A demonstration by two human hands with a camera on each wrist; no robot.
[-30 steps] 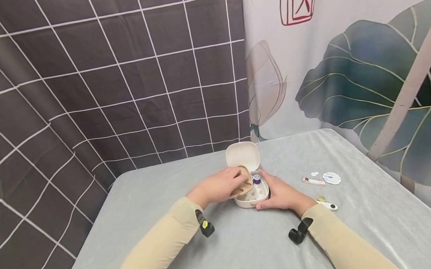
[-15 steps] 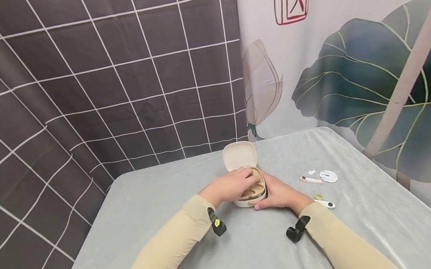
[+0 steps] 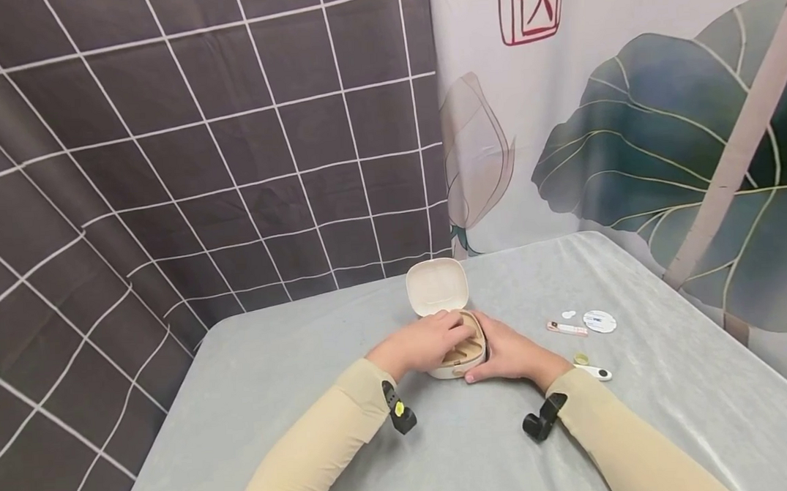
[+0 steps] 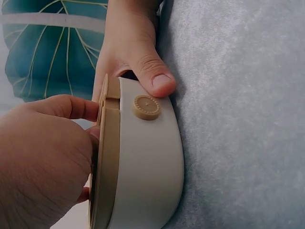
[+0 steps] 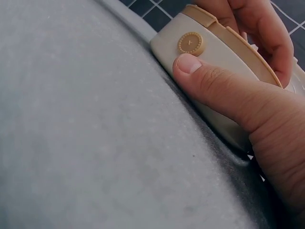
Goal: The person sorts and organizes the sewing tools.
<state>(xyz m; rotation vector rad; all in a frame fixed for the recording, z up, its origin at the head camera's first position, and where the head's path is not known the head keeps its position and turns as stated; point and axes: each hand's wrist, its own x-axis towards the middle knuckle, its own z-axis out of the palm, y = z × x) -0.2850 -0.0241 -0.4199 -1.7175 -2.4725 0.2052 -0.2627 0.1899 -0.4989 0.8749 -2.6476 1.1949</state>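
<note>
A cream box stood on the grey-covered desk, its lid tilted up at the back. A tan tray sat in its mouth, with the rim showing above the cream wall. The right hand gripped the box from its right side, thumb pressed to the front just beside a round tan button. The left hand reached over the tray from the other side with bent fingers touching it (whether they pinched or merely pressed, I could not tell, since the tips were partly hidden).

Right of the box, well apart from it, lay a white disc, a pinkish strip and a tiny white piece. Nearer the right sleeve were a small olive-coloured piece and a white item with a black spot. Behind the desk hung a dark gridded curtain.
</note>
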